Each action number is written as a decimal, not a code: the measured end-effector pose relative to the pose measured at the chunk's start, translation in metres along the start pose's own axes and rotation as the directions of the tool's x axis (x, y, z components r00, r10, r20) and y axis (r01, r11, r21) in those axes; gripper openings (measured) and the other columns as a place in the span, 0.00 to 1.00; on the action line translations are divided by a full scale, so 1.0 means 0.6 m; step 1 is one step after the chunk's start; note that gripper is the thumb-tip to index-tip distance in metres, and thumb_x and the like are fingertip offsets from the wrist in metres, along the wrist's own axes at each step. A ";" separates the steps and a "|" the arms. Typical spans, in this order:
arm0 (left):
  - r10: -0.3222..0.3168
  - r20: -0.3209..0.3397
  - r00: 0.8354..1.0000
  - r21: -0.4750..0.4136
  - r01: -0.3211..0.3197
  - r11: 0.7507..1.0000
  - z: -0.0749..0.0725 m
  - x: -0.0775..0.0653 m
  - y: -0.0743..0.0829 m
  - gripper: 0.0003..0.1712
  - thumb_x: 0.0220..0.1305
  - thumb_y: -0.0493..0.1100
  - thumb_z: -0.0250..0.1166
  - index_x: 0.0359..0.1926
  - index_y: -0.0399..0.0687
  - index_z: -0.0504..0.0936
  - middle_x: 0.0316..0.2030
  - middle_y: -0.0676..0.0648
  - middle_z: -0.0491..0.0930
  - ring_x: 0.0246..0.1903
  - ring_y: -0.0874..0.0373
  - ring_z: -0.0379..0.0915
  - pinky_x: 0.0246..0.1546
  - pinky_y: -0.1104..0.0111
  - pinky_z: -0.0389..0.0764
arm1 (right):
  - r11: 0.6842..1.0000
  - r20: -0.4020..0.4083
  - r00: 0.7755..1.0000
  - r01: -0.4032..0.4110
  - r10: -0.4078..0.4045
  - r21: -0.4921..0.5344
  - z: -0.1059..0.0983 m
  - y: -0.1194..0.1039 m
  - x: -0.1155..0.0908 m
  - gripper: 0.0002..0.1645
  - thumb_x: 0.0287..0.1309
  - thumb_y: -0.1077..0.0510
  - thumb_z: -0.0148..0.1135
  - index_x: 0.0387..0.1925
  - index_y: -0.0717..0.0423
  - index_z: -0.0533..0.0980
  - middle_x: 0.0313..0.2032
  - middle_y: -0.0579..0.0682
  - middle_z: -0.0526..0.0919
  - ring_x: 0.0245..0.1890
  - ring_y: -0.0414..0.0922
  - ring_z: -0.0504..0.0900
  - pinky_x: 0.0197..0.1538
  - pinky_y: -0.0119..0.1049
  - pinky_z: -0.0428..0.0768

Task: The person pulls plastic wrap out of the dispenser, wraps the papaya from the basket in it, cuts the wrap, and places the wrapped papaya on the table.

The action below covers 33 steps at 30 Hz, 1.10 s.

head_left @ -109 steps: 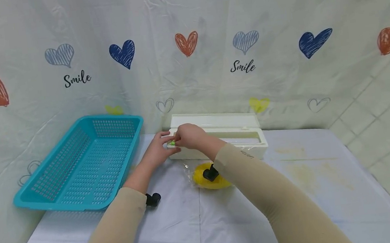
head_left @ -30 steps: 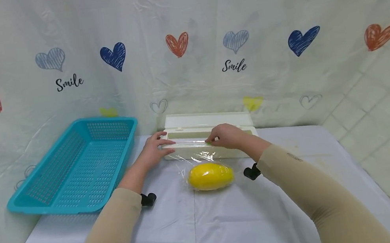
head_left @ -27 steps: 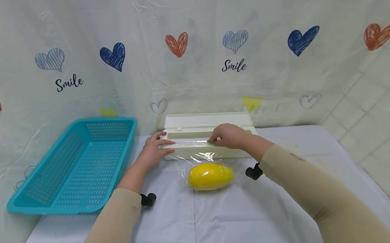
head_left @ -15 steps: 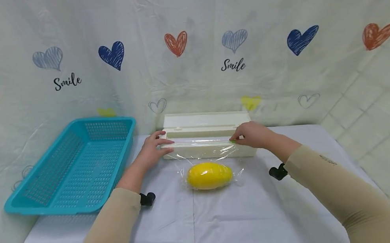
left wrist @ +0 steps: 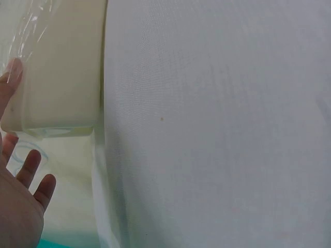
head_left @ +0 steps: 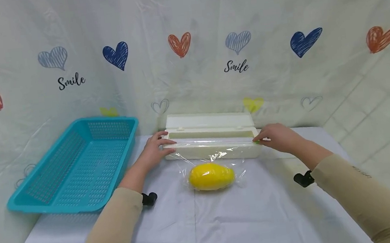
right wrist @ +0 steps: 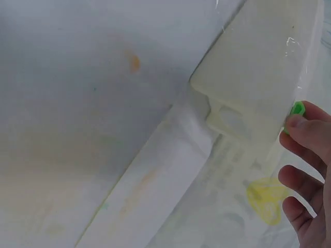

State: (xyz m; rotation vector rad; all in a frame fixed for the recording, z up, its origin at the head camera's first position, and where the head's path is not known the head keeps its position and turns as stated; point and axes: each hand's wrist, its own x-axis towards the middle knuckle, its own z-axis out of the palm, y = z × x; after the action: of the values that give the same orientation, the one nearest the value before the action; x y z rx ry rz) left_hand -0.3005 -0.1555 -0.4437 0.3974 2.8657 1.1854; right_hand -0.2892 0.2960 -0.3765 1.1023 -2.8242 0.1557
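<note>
A cream cling film dispenser box [head_left: 216, 154] stands at the back of the table, its lid [head_left: 209, 119] raised and a film roll [head_left: 207, 140] inside. My left hand [head_left: 152, 151] steadies its left end, thumb on the front face and index finger over the front rim; the other fingers spread around the corner. At the box's right end my right hand [head_left: 279, 138] pinches a small green slide cutter [right wrist: 297, 109] between thumb and index finger. Clear film [head_left: 240, 168] hangs from the box front down around a yellow oval fruit [head_left: 211, 176], which lies before the box.
A turquoise perforated basket [head_left: 52, 209] stands to the left, close to my left forearm. Behind the table hangs a white sheet [head_left: 209, 84] printed with hearts. A white cloth [head_left: 220, 225] covers the table.
My right hand has slid the green cutter from the box's left end along the front edge to its right end. The left hand has stayed at the left end.
</note>
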 end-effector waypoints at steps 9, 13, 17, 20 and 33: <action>-0.023 0.004 1.000 0.031 0.023 0.999 0.000 -0.001 0.008 0.20 0.63 0.53 0.69 0.55 0.57 0.85 0.74 0.50 0.56 0.71 0.44 0.48 0.67 0.47 0.62 | 0.991 -0.034 0.992 -0.123 0.125 0.058 0.019 -0.005 -0.009 0.14 0.61 0.62 0.64 0.49 0.55 0.84 0.47 0.56 0.84 0.52 0.59 0.80 0.55 0.55 0.75; -0.002 -0.002 1.000 0.061 0.002 0.998 0.000 -0.005 0.011 0.21 0.64 0.53 0.69 0.57 0.57 0.84 0.73 0.49 0.57 0.71 0.43 0.48 0.67 0.47 0.62 | 0.973 -0.032 0.978 -0.201 0.206 0.110 0.026 -0.023 -0.007 0.18 0.65 0.53 0.63 0.53 0.56 0.82 0.54 0.60 0.80 0.59 0.63 0.73 0.62 0.60 0.69; 0.036 -0.020 0.999 0.097 -0.034 0.995 0.000 -0.008 0.014 0.21 0.65 0.52 0.68 0.58 0.56 0.83 0.72 0.48 0.60 0.71 0.42 0.50 0.67 0.47 0.62 | 0.976 -0.037 0.979 -0.194 0.198 0.096 0.034 -0.038 0.001 0.22 0.63 0.47 0.66 0.52 0.55 0.83 0.51 0.57 0.82 0.55 0.59 0.76 0.59 0.57 0.72; 0.063 -0.037 0.997 0.122 -0.058 0.991 0.000 -0.010 0.015 0.20 0.65 0.51 0.68 0.58 0.56 0.83 0.72 0.47 0.61 0.70 0.41 0.51 0.67 0.47 0.62 | 0.986 -0.054 0.986 -0.155 0.159 0.060 0.041 -0.042 0.008 0.20 0.61 0.48 0.69 0.50 0.54 0.84 0.48 0.54 0.83 0.49 0.55 0.79 0.55 0.54 0.75; 0.109 -0.117 0.987 0.211 -0.083 0.974 0.002 -0.041 0.040 0.10 0.66 0.50 0.67 0.46 0.55 0.87 0.60 0.46 0.71 0.64 0.45 0.59 0.64 0.50 0.65 | 0.990 -0.154 0.980 -0.119 0.129 0.076 0.044 -0.055 0.020 0.03 0.57 0.60 0.71 0.35 0.52 0.86 0.36 0.46 0.85 0.40 0.49 0.81 0.47 0.47 0.79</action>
State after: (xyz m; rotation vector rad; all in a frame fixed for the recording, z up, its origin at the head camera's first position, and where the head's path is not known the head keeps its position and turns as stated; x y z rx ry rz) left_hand -0.2714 -0.1443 -0.4299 0.4878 3.1266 0.9608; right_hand -0.2771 0.2603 -0.3994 0.8821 -2.7623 0.3352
